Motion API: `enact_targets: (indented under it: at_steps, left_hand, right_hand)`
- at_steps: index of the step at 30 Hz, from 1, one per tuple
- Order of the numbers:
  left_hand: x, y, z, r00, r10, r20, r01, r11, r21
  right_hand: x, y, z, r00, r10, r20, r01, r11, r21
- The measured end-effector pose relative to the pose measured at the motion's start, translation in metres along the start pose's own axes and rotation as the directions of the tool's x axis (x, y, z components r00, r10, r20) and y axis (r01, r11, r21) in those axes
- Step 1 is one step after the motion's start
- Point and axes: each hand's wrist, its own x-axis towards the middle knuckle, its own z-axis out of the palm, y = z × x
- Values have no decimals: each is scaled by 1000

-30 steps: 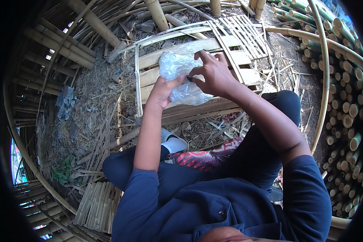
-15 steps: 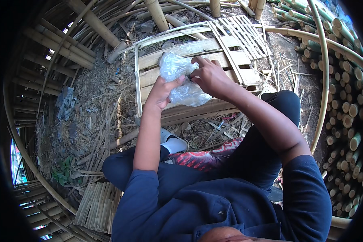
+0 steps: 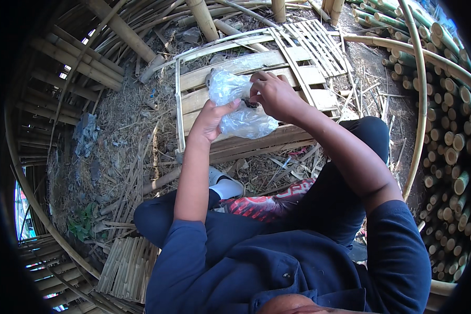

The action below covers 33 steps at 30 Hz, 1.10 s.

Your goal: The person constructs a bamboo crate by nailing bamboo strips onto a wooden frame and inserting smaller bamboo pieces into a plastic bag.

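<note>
A clear, crumpled plastic bag (image 3: 229, 88) is held over a low slatted wooden bench. My left hand (image 3: 212, 119) is closed on the bag from its left side, thumb pressed across it. A lower bulge of the bag hangs toward me below the thumb. My right hand (image 3: 278, 95) is at the bag's right side, fingers bent and pinched together near a small dark spot (image 3: 251, 103) at the bag's middle. What those fingers hold, if anything, is too small and partly hidden to name.
The slatted wooden bench (image 3: 196, 99) stands before my crossed legs, with a bamboo lattice panel (image 3: 319, 49) at its far right. Cut bamboo poles (image 3: 450, 131) are stacked on the right. A bundle of split bamboo strips (image 3: 125, 268) lies at lower left. A red patterned sack (image 3: 261, 206) lies between my legs.
My right hand has shifted slightly right, and the dark spot at the bag's middle shows more. The bag has moved a little to the right; my left hand keeps its grip.
</note>
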Motion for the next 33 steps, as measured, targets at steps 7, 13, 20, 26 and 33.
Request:
enact_targets:
  at_steps: [7, 13, 20, 26, 33]
  left_hand:
    - [6, -5, -5, 998, -19, 52, 21, 999, -38]
    - [5, 0, -6, 1000, -12, 26, 14, 996, -92]
    - [-21, 60, -85, 961, 165, -221, -208, 960, -186]
    - [-69, 74, -246, 696, 380, -609, -561, 818, -130]
    - [-58, -86, -392, 473, 10, -881, -504, 823, -261]
  right_hand:
    - [3, 8, -2, 1000, -19, -5, 19, 996, 86]
    - [11, 7, -4, 874, -65, -482, 178, 965, 193]
    - [2, -6, 7, 904, 105, -414, 109, 880, 462]
    - [-8, -22, 35, 968, 13, -252, 120, 854, 506]
    - [-13, -29, 53, 997, 67, -50, -27, 821, 570]
